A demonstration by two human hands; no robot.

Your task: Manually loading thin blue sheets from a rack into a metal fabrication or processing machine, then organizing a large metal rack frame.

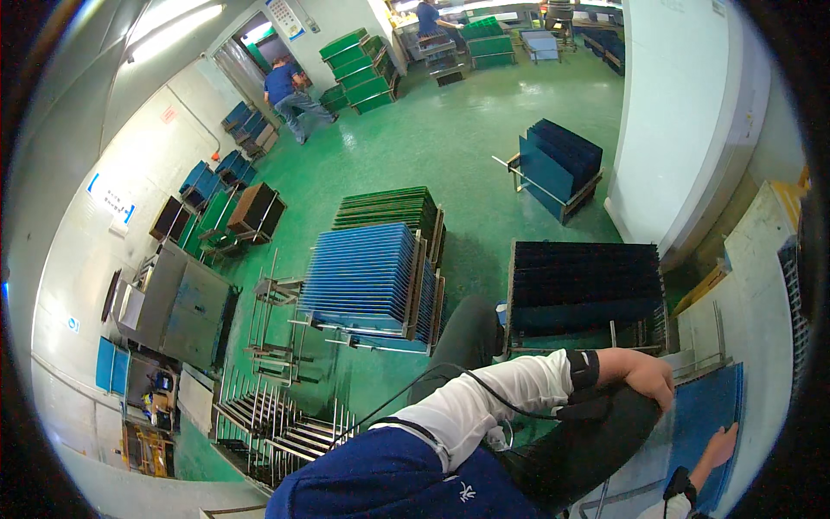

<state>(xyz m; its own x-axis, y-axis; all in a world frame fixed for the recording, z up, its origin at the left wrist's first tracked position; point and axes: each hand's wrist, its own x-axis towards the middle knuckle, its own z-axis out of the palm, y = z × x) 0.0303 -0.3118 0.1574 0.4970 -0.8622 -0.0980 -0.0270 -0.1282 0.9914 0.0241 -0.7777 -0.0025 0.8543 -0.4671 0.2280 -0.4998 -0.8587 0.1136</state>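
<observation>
My left hand (644, 374) is at the right, bent at the wrist over my dark trouser leg, below a white sleeve and a black wristband. Its fingertips point down beside the near-left edge of a flat blue panel (699, 413), and whether they touch it is hidden. The panel lies on a pale worktop at the lower right. Coming in from the lower right, my right hand (719, 446) lies over the panel with its fingers closed at the right-hand edge. A thin black cable (501, 396) runs across my left sleeve.
A rack of dark panels (584, 290) stands just beyond my legs. Left of it are racks of blue panels (359, 277) and green panels (389, 208). Another blue rack (558, 169) stands by the white pillar (683, 112). Bare metal racks (285, 424) sit lower left. A co-worker (290, 95) bends at the back.
</observation>
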